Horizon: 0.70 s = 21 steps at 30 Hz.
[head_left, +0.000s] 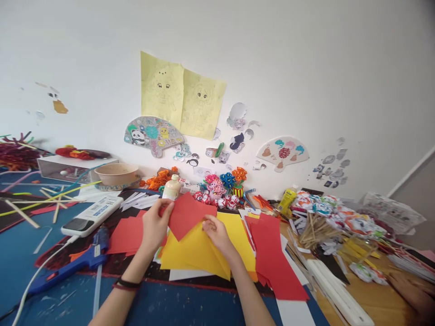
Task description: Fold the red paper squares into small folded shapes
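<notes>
A red square of paper [190, 215] is held up at a tilt over the stack of yellow paper [190, 260]. My left hand [156, 222], with dark bands on its wrist, pinches the square's upper left corner between thumb and fingers. At the square's right edge, my right hand [216, 232] has thumb and fingertips closed on the paper. More red sheets [127, 235] lie left of the yellow stack. Another pile of red paper [272, 253] rests to its right, with white sheets [295, 312] partly under it.
A blue glue gun [86, 260] and a white power strip [93, 216] with a cable lie on the left. Behind the paper stand a cream bottle [171, 186] and pipe-cleaner flowers [227, 180]. At right are wooden sticks [316, 233] and another person's hand [413, 290].
</notes>
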Available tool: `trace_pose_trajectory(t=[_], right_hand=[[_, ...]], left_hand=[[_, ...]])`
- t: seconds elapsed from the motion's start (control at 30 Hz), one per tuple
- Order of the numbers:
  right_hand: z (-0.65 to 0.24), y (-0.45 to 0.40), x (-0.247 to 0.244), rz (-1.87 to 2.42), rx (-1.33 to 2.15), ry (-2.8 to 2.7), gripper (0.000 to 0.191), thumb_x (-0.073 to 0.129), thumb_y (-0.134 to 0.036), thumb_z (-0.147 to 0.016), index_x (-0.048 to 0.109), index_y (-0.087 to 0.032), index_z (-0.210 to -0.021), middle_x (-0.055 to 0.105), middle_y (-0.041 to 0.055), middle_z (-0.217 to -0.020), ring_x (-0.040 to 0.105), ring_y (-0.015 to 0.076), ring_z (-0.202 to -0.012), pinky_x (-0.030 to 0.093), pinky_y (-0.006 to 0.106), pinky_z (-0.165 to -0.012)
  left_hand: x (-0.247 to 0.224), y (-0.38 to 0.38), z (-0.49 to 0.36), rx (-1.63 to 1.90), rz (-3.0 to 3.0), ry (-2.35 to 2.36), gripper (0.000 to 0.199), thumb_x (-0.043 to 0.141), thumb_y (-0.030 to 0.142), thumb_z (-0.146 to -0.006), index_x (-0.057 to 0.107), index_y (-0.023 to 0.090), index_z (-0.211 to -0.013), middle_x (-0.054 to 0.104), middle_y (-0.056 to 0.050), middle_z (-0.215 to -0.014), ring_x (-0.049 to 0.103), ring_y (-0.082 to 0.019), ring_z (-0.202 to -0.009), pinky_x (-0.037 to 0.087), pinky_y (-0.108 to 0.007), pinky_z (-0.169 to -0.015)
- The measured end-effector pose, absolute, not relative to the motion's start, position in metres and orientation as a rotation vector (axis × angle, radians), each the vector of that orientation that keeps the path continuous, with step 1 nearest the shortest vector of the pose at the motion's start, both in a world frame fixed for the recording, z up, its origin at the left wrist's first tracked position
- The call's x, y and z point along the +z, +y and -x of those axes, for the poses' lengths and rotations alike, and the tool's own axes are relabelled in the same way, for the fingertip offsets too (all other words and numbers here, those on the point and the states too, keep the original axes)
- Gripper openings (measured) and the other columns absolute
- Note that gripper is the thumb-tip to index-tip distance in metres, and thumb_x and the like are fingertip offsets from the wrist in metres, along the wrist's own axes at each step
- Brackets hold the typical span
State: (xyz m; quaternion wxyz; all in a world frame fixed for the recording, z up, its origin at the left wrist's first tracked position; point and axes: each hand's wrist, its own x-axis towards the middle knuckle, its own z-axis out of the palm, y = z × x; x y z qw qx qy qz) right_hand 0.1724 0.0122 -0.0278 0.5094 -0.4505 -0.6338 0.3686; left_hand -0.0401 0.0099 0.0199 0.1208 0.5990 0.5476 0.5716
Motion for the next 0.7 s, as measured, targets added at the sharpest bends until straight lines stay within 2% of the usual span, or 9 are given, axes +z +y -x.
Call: trace_pose_trajectory(t=[0.1, 0.23, 0.4, 0.53, 0.7], right_hand=[[-0.171, 0.012, -0.028, 1.020, 1.111, -1.393, 0.053, 0.064, -0.055, -0.073, 0.059, -0.015, -0.107, 0.060, 0.0024, -0.068, 0.053, 0.0138, -0.056, 0.037, 0.023, -0.049], [-0.173, 0.012, -0.026, 1.059, 1.064, -1.338, 0.036, 0.071, -0.049, -0.069, 0.061, -0.015, -0.080, 0.050, -0.0029, -0.057, 0.046, 0.0109, -0.048, 0.030, 0.022, -0.044], [-0.178, 0.007, -0.016, 0.953, 1.050, -1.183, 0.030, 0.069, -0.044, -0.073, 0.059, -0.016, -0.075, 0.047, -0.0043, -0.057, 0.038, 0.0080, -0.045, 0.028, 0.021, -0.044], [-0.177, 0.005, -0.015, 0.938, 1.113, -1.218, 0.032, 0.069, -0.045, -0.074, 0.060, -0.015, -0.070, 0.051, -0.0026, -0.055, 0.041, 0.0089, -0.045, 0.031, 0.022, -0.044], [-0.169, 0.010, -0.022, 0.937, 1.150, -1.310, 0.037, 0.070, -0.049, -0.072, 0.067, -0.013, -0.077, 0.063, 0.0035, -0.063, 0.056, 0.0150, -0.054, 0.045, 0.027, -0.056]], left_hand=[[0.013, 0.011, 0.030, 1.596, -1.741, 1.460, 0.029, 0.044, 0.045, -0.085, 0.059, 0.020, -0.089, 0.068, -0.004, -0.092, 0.061, -0.019, -0.087, 0.045, -0.027, -0.077], [0.011, 0.010, 0.024, 1.453, -1.750, 1.291, 0.030, 0.052, 0.046, -0.080, 0.059, 0.020, -0.092, 0.069, -0.004, -0.096, 0.062, -0.021, -0.089, 0.048, -0.028, -0.077], [0.014, 0.005, 0.020, 1.201, -1.810, 1.091, 0.030, 0.056, 0.043, -0.078, 0.064, 0.017, -0.093, 0.071, -0.005, -0.095, 0.064, -0.022, -0.086, 0.050, -0.028, -0.073], [0.011, 0.005, 0.016, 1.238, -1.874, 1.108, 0.026, 0.054, 0.037, -0.080, 0.064, 0.018, -0.094, 0.071, -0.004, -0.095, 0.064, -0.021, -0.085, 0.049, -0.027, -0.073], [0.003, 0.005, 0.011, 1.385, -2.081, 1.450, 0.028, 0.048, 0.030, -0.085, 0.059, 0.021, -0.109, 0.068, -0.005, -0.108, 0.062, -0.021, -0.096, 0.047, -0.029, -0.081]])
